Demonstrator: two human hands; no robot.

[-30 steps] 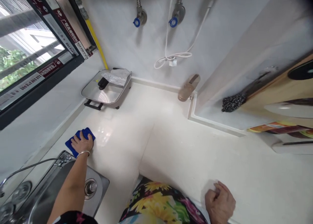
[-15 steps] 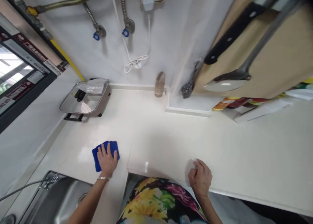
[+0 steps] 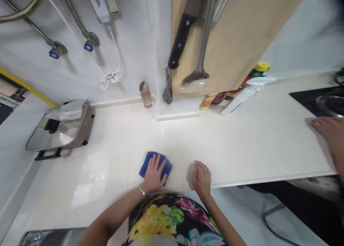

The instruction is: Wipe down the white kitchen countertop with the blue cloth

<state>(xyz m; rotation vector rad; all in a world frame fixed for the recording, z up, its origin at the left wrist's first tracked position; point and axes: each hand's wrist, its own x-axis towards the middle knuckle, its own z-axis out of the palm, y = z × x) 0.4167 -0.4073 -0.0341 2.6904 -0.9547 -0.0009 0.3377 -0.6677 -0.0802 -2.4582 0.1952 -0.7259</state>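
My left hand [image 3: 155,173] lies flat on a folded blue cloth [image 3: 145,168], fingers spread, pressing it against the white countertop [image 3: 102,174]. A bracelet circles that wrist. To the right of the cloth, my right hand [image 3: 202,179] rests at the counter's front edge. Its fingers are curled in loosely, and I see nothing in them. A gap of bare countertop separates this hand from the cloth.
A lidded electric pan [image 3: 61,128] stands at the left, and a brownish cup [image 3: 146,95] by the wall. A knife [image 3: 181,42] and ladle [image 3: 197,77] hang ahead. Another person's hand [image 3: 329,129] rests near the cooktop [image 3: 317,100]. The sink [image 3: 53,237] shows at lower left.
My left hand has slid the blue cloth rightward along the counter, closer to my right hand. The view has turned right, bringing in the cooktop and another person's hand.
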